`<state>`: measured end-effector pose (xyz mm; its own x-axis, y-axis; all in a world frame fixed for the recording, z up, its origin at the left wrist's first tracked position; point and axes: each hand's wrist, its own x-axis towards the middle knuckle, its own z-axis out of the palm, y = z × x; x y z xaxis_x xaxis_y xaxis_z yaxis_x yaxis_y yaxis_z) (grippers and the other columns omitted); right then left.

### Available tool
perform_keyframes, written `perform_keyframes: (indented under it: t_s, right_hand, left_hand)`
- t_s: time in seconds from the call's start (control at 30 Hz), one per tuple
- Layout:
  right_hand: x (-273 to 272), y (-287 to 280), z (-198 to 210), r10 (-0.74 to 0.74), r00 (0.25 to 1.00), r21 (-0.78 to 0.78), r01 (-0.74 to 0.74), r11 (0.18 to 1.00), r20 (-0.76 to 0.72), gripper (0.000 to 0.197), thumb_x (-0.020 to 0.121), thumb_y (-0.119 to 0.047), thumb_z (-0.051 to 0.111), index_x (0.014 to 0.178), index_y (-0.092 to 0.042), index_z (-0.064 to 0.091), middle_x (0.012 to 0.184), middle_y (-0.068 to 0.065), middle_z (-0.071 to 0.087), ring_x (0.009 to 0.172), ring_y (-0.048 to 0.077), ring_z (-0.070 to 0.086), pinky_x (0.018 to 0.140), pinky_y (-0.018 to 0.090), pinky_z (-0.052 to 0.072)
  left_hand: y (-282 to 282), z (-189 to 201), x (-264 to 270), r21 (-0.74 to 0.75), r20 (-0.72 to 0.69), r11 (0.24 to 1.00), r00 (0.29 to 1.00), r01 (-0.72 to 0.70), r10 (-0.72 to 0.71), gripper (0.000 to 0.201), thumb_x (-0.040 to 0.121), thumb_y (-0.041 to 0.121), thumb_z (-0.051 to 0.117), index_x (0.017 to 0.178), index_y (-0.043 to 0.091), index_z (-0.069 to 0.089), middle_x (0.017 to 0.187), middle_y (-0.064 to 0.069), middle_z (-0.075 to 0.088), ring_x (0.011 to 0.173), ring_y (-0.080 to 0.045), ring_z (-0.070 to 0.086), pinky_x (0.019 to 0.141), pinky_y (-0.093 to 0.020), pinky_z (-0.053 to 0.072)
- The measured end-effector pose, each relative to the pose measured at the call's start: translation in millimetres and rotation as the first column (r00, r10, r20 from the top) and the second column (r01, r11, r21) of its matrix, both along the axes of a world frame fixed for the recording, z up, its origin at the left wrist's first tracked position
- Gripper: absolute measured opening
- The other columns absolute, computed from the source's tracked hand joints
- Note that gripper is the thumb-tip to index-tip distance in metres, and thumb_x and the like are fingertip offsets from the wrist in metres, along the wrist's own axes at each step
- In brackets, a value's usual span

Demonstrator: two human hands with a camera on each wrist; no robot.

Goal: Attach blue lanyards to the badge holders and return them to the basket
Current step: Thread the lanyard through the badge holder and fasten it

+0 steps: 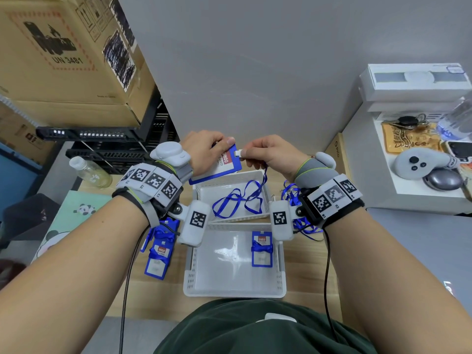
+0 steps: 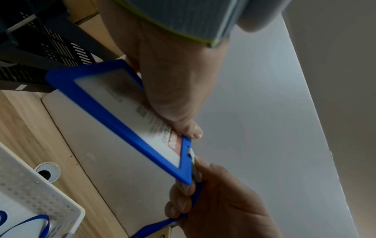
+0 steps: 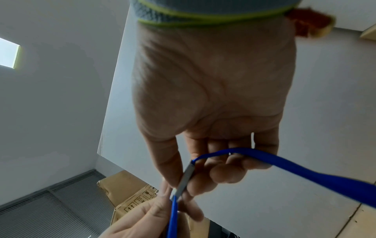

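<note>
Left hand [image 1: 204, 152] grips a blue-framed plastic badge holder [image 1: 222, 166] with a red-labelled card, up at 12 o'clock above the white perforated plastic basket [image 1: 233, 293]. Right hand [image 1: 270, 155] pinches the blue ribbon lanyard's [image 1: 240, 200] metal clip [image 1: 240, 152] at its top slot; card text too blurry.

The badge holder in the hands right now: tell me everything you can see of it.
The badge holder is a flat rectangle with a blue, plastic-looking frame around a clear window, showing a white card with a red UHOO label near the slotted end. It is held tilted in the air above the far white basket. The left hand grips its far edge; the right hand pinches the lanyard's pale clip at its slot. The blue lanyard trails down into that basket.
</note>
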<state>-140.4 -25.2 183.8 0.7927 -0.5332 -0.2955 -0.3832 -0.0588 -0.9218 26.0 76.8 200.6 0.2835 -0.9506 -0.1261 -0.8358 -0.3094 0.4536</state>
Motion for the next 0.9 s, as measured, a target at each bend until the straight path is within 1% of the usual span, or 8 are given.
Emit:
perform_keyframes:
  t_s: [0.07,0.17,0.27,0.37,0.53,0.63,0.73,0.9]
  right_hand:
    - [0.5,-1.0,-0.1,-0.020,0.999,0.028,0.019,0.999,0.039,0.022,0.094,-0.019,0.060,0.074,-0.011,0.066,0.060,-0.001,0.059,0.052,0.010,0.045,0.057,0.023,0.036]
    - [-0.3,-0.7,0.9,-0.031,0.995,0.036,0.028,0.999,0.099,0.021,0.096,-0.016,0.057,0.082,-0.002,0.064,0.058,-0.002,0.056,0.054,0.010,0.044,0.057,0.020,0.038]
    - [0.0,-0.7,3.3,-0.059,0.986,0.058,0.051,0.997,0.153,0.024,0.097,-0.014,0.054,0.074,-0.007,0.061,0.057,-0.002,0.054,0.054,0.010,0.044,0.057,0.018,0.040]
    - [1.5,0.4,7.1,-0.070,0.982,0.074,0.057,0.996,0.176,0.031,0.098,-0.018,0.050,0.069,-0.010,0.059,0.053,0.000,0.055,0.053,0.013,0.045,0.058,0.021,0.041]
    - [1.8,-1.9,8.1,-0.089,0.980,0.131,0.066,0.989,0.180,0.033,0.096,-0.027,0.049,0.073,-0.007,0.060,0.058,0.004,0.059,0.057,0.018,0.048,0.065,0.030,0.041]
    - [1.9,-0.3,6.1,-0.058,0.978,0.086,0.042,0.995,0.200,0.021,0.095,-0.014,0.054,0.078,-0.002,0.061,0.058,0.001,0.056,0.057,0.012,0.046,0.061,0.021,0.040]
    - [1.0,-1.1,4.7,-0.067,0.969,0.085,0.048,0.995,0.239,0.025,0.096,-0.010,0.055,0.071,-0.011,0.061,0.058,-0.002,0.055,0.056,0.007,0.046,0.059,0.016,0.040]
    - [3.3,-1.2,2.9,-0.115,0.952,0.151,0.074,0.986,0.283,0.030,0.094,-0.022,0.051,0.068,-0.011,0.061,0.058,0.002,0.056,0.059,0.016,0.046,0.063,0.026,0.040]
  left_hand:
    - [0.1,-1.7,-0.1,0.022,0.009,1.000,1.000,-0.002,0.001,0.051,0.099,0.053,0.032,0.086,0.014,0.063,0.074,0.001,0.065,0.072,-0.017,0.063,0.065,-0.030,0.045]
    - [0.2,-2.5,-1.6,0.020,-0.018,1.000,1.000,-0.018,0.019,0.055,0.099,0.055,0.029,0.084,0.014,0.063,0.074,0.002,0.066,0.072,-0.018,0.064,0.067,-0.033,0.048]
    - [0.0,0.0,-3.6,0.014,-0.104,0.999,0.994,-0.036,0.038,0.056,0.099,0.055,0.027,0.081,0.013,0.060,0.075,0.001,0.067,0.072,-0.018,0.064,0.069,-0.034,0.048]
    - [-0.4,4.0,-4.3,0.002,-0.158,0.999,0.986,-0.046,0.046,0.053,0.100,0.054,0.027,0.070,0.018,0.054,0.068,0.003,0.063,0.064,-0.015,0.061,0.063,-0.030,0.046]
    - [0.8,6.8,-4.0,-0.004,-0.168,0.999,0.985,-0.047,0.045,0.054,0.101,0.051,0.028,0.067,0.016,0.050,0.063,0.003,0.060,0.059,-0.015,0.056,0.062,-0.030,0.043]
    - [1.4,7.0,-3.9,-0.008,-0.176,0.998,0.983,-0.060,0.058,0.052,0.101,0.051,0.028,0.066,0.019,0.050,0.064,0.005,0.060,0.059,-0.012,0.056,0.058,-0.026,0.041]
    - [2.1,5.1,-4.3,-0.023,-0.204,0.995,0.974,-0.100,0.094,0.053,0.100,0.053,0.027,0.064,0.020,0.049,0.063,0.007,0.059,0.058,-0.009,0.055,0.057,-0.024,0.039]
    - [3.0,7.3,-8.0,-0.027,-0.234,0.994,0.967,-0.108,0.098,0.054,0.100,0.053,0.025,0.065,0.019,0.049,0.058,0.006,0.055,0.051,-0.006,0.052,0.054,-0.023,0.038]
